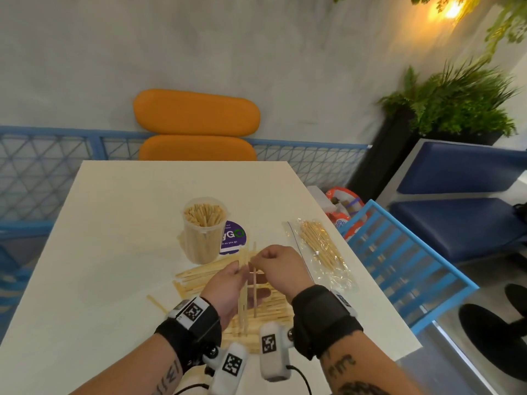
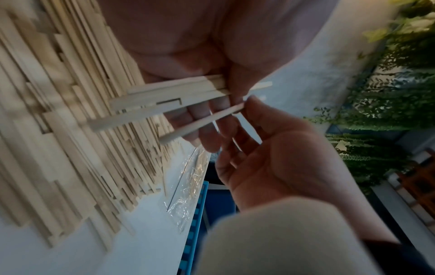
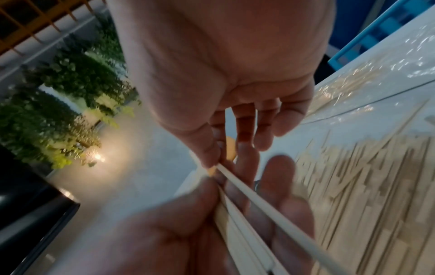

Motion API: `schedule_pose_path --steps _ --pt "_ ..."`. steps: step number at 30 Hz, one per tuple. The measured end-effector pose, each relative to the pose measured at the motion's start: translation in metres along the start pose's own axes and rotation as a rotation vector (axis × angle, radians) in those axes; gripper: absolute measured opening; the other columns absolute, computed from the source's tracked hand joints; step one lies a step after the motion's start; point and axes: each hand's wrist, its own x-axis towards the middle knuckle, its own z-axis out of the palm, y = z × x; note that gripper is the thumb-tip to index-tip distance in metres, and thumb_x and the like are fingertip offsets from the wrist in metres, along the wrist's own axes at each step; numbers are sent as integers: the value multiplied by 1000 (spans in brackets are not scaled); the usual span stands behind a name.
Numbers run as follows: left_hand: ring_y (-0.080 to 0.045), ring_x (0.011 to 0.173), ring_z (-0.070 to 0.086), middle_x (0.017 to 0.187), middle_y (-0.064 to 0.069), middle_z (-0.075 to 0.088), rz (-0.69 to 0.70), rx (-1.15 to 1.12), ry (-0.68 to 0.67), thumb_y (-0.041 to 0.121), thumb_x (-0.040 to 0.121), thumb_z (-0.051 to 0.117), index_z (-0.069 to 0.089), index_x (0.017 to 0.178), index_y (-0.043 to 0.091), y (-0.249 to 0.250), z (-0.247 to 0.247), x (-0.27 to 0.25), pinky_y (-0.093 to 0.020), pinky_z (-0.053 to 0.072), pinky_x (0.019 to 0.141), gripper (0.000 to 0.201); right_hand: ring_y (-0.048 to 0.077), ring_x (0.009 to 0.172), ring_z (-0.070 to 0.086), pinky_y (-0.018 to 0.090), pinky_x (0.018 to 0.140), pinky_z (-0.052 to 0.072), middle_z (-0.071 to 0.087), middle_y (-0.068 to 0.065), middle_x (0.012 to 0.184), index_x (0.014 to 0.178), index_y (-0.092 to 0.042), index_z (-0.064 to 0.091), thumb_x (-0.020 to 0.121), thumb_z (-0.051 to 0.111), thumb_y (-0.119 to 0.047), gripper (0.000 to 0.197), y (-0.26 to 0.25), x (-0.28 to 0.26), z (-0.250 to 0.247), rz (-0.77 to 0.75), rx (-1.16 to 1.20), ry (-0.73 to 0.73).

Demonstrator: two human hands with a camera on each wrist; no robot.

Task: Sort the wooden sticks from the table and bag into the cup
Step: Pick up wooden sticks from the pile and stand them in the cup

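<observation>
Above the loose pile of wooden sticks (image 1: 271, 312) my left hand (image 1: 228, 280) grips a small bundle of sticks (image 1: 243, 297) upright between thumb and fingers. My right hand (image 1: 276, 263) pinches the top of a single stick (image 1: 254, 289) right beside that bundle. The left wrist view shows the bundle (image 2: 169, 96) under the left thumb and the single stick (image 2: 204, 121) in the right hand's fingertips (image 2: 249, 104). The clear cup (image 1: 204, 232), packed with upright sticks, stands just beyond the hands. The clear bag (image 1: 322, 249), lying flat to the right, holds more sticks.
A round purple sticker (image 1: 232, 238) lies beside the cup. The white table (image 1: 114, 223) ends close to the bag on the right, where a blue slatted chair (image 1: 405, 266) stands. An orange chair (image 1: 196, 124) faces the far edge.
</observation>
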Motion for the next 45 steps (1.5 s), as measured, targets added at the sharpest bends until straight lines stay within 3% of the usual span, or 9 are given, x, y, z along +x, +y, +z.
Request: schedule_pose_path --steps 4,9,15,20,24,31,36,38,45 --pt "-13 48 42 71 -4 54 24 67 45 19 108 38 51 98 9 0 -1 5 -27 37 48 19 11 77 70 33 79 59 74 -1 86 95 -13 71 84 74 -27 18 4 13 4 -68 19 -39" --pt "-10 46 30 65 0 45 29 90 42 18 108 40 53 95 12 1 10 14 -23 27 45 20 14 87 71 37 80 60 63 -12 110 144 -32 39 91 67 -34 60 -2 35 -1 -174 103 -84" --pt "-15 51 40 61 -4 46 189 134 96 6 105 38 60 109 5 8 39 38 -30 35 52 23 13 87 65 31 81 55 68 -3 99 122 -27 60 99 54 -25 24 -8 47 -24 -377 -166 -76" --pt "-13 51 37 63 -3 43 249 128 93 12 107 36 58 115 3 13 56 55 -28 32 50 24 1 97 62 24 90 53 61 -19 124 141 -34 51 100 53 -26 41 -1 58 -47 -428 -76 -104" --pt "-15 53 41 59 -2 46 239 232 75 4 102 35 58 107 3 14 62 60 -29 36 50 23 0 88 64 1 72 43 71 -6 116 132 -26 62 103 49 -25 32 7 62 -55 -397 -108 -176" --pt "-20 64 54 68 -2 52 416 13 257 17 107 37 56 96 13 44 52 57 -42 51 71 22 -4 96 66 15 84 48 66 -8 120 137 -24 49 105 47 -36 35 15 52 -49 -321 174 -270" --pt "-19 69 56 69 -1 48 438 -174 247 18 109 33 51 95 14 71 41 44 -33 54 68 23 10 63 58 28 65 47 61 -1 74 99 -14 51 107 36 -40 31 8 29 -16 -365 90 -458" --pt "-23 75 57 69 0 51 428 -99 222 18 109 33 50 97 16 75 31 39 -28 45 52 22 12 52 46 29 54 42 48 0 65 91 -13 49 108 36 -35 31 0 25 -4 -305 180 -415" --pt "-15 69 67 85 0 74 633 449 197 11 105 43 31 135 39 121 -22 20 -25 53 65 43 10 51 36 28 49 33 41 -9 61 87 -15 54 109 35 -33 34 -32 27 12 -247 343 -384"
